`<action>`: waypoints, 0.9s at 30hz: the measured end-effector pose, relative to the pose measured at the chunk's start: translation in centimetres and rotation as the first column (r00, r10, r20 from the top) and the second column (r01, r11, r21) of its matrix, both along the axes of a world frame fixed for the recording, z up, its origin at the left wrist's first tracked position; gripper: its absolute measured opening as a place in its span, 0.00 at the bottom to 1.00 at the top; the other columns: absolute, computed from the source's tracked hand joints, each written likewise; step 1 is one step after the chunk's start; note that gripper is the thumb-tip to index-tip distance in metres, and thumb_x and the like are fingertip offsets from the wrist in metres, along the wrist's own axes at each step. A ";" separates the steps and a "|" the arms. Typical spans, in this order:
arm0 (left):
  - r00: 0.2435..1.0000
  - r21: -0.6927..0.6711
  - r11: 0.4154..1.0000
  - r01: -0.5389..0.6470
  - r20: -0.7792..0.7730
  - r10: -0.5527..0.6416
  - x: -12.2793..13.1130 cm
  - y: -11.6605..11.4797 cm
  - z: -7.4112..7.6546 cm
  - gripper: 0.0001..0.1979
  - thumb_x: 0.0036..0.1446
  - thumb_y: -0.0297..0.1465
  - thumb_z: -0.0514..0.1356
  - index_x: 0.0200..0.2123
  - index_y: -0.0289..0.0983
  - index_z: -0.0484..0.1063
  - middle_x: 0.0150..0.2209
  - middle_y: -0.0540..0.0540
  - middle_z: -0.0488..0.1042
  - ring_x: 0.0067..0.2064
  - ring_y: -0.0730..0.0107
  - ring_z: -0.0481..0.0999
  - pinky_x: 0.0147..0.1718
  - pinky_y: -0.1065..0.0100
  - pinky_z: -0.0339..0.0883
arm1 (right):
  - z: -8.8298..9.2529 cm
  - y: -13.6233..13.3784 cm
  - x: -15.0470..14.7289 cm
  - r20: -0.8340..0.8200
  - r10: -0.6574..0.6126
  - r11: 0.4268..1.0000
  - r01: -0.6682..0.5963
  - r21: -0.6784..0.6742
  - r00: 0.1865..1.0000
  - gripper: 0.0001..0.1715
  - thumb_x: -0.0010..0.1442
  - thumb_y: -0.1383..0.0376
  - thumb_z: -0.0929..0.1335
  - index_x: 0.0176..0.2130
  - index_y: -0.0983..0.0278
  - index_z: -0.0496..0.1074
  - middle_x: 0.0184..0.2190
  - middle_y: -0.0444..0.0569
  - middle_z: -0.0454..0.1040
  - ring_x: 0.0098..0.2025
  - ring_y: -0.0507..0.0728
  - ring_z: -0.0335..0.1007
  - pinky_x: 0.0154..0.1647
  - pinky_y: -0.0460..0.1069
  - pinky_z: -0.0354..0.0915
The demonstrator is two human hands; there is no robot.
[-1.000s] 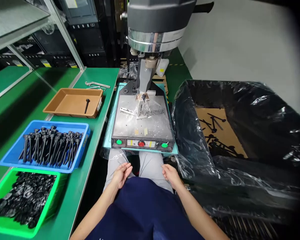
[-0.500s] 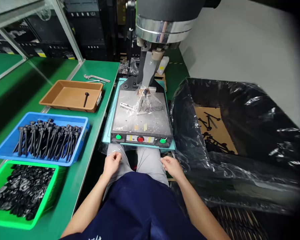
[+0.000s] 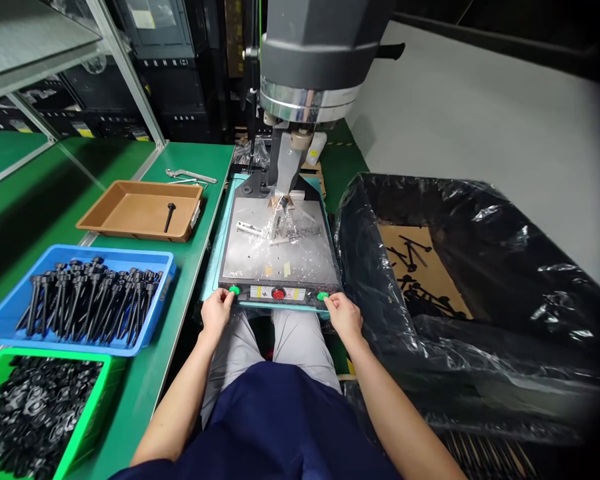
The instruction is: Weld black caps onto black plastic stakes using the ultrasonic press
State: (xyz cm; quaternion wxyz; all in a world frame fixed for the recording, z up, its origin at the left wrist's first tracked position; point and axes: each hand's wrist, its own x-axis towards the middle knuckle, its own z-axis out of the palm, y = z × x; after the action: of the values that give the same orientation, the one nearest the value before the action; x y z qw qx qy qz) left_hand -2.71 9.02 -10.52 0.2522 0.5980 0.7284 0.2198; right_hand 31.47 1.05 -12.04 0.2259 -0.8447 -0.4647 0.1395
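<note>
My left hand [image 3: 217, 312] is closed, with its thumb side at the left green button [image 3: 235, 291] on the machine's front panel. On the other side, my right hand [image 3: 344, 315] is also closed, its fingertips against the right green button [image 3: 323, 297]. Neither hand shows anything held. Between them on the panel sits a red button [image 3: 279, 294]. Above the metal work plate [image 3: 250, 260], the press head [image 3: 310, 100] carries a pale tapered tool [image 3: 287, 163] reaching down to a small dark part [image 3: 283, 201] in the fixture, under clear plastic film.
On the green bench at left are a brown tray [image 3: 125, 217] with one black screw-like part, a blue tray [image 3: 150, 337] of similar parts, a green bin [image 3: 87, 427] of small black pieces and a wrench [image 3: 193, 176]. At right stands a black-lined box [image 3: 480, 360] holding several long black parts.
Both hands have moved forward from above my thighs to the two green buttons. The camera view has tilted up slightly. The trays and box look the same.
</note>
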 end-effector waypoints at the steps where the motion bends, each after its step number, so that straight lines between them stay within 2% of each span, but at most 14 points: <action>1: 1.000 0.002 1.000 0.001 0.006 -0.001 0.1 0.1 0.0 0.13 0.58 0.43 0.58 0.29 0.40 0.73 0.27 0.50 0.75 0.29 0.69 0.71 0.28 0.70 0.54 | -0.1 0.0 0.1 -0.006 0.003 1.000 -0.003 0.007 1.000 0.10 0.59 0.57 0.67 0.32 0.61 0.72 0.29 0.48 0.76 0.32 0.57 0.69 0.27 0.48 0.51; 6: 0.999 0.011 1.000 0.010 0.052 -0.011 0.1 0.5 -0.2 0.16 0.58 0.45 0.56 0.28 0.40 0.72 0.25 0.49 0.74 0.28 0.68 0.71 0.28 0.70 0.55 | -0.3 0.2 0.4 -0.069 0.006 1.000 -0.004 0.028 0.998 0.11 0.59 0.56 0.67 0.32 0.60 0.73 0.31 0.49 0.77 0.33 0.58 0.71 0.28 0.48 0.54; 14: 0.996 0.020 1.000 -0.005 0.088 0.003 0.0 0.8 -0.8 0.18 0.56 0.48 0.56 0.26 0.40 0.71 0.22 0.51 0.71 0.26 0.68 0.69 0.28 0.70 0.55 | -0.1 0.5 0.0 -0.099 -0.019 1.000 0.019 0.001 0.995 0.11 0.60 0.55 0.67 0.32 0.59 0.71 0.31 0.48 0.78 0.33 0.58 0.72 0.27 0.47 0.52; 23: 0.990 0.039 0.998 0.047 0.132 -0.051 -0.7 0.8 -0.6 0.17 0.55 0.46 0.57 0.25 0.39 0.71 0.21 0.52 0.70 0.25 0.69 0.67 0.28 0.70 0.55 | 0.1 0.4 0.8 -0.128 0.021 1.000 -0.020 0.013 0.992 0.12 0.57 0.54 0.67 0.29 0.59 0.70 0.27 0.47 0.77 0.31 0.59 0.72 0.27 0.48 0.55; 27: 0.986 0.054 0.998 0.037 0.162 -0.045 -1.2 0.5 -0.7 0.17 0.54 0.46 0.57 0.25 0.39 0.70 0.21 0.52 0.70 0.25 0.69 0.67 0.27 0.70 0.56 | 0.1 0.0 1.0 -0.158 0.018 0.998 -0.007 0.070 0.987 0.13 0.55 0.53 0.66 0.27 0.59 0.70 0.26 0.49 0.77 0.30 0.60 0.72 0.29 0.49 0.59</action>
State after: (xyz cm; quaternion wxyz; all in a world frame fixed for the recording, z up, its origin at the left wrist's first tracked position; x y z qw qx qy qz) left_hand -3.91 9.52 -11.21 0.3002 0.5991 0.6869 0.2814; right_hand 32.48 1.07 -11.98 0.2905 -0.8197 -0.4549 0.1916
